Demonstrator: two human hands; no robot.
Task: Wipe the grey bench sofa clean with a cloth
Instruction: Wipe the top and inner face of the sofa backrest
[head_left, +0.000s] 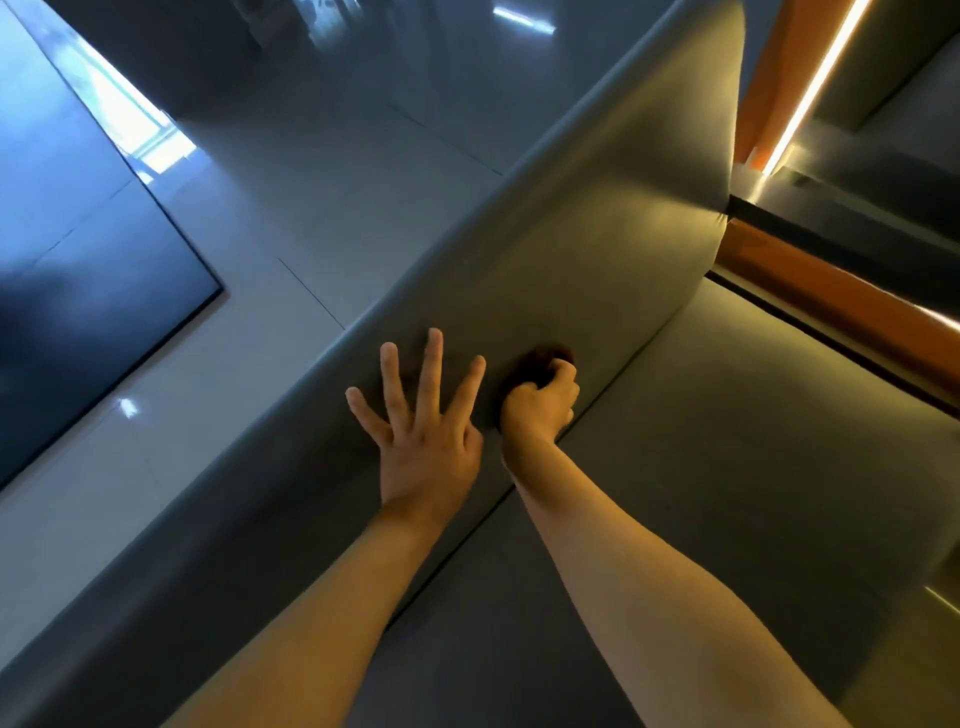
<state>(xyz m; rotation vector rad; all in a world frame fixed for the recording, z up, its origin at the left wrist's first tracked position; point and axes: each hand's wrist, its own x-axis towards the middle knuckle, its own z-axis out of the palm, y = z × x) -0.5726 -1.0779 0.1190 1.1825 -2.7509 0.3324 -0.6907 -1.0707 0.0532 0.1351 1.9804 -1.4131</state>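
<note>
Far left: dark panel, glossy, blue-tinted, with a diagonal edge; you can't tell what it is. Beside it is the floor, pale glossy tiles with bright glare patches and a light reflected near the top.

The sofa cuts diagonally from bottom left to top right, grey and smooth. Its backrest is on the floor side and has a rounded top edge. The seat fills the right and bottom. A dark crease between the two runs under your arms.

Your left hand lies flat on the backrest, palm down. The fingers are straight and spread wide, the thumb close in on the side toward the other hand. It grasps nothing and only rests on the fabric. The forearm is bare and comes in from bottom centre.

Just right of it, nearly touching, is the cloth. It is dark reddish-brown, bunched into a wad and pressed on the lower backrest just above the crease. Your fingers hide most of it, so only the upper part shows.

Your right hand is clenched round the cloth, fingers curled over it, back of the hand toward the camera, wrist at the crease. The forearm is bare and crosses the seat from bottom right.

Right of the sofa, orange trim runs along the seat's far side with dark bands next to it. A light strip glows warm at top right, with more orange beside it.
</note>
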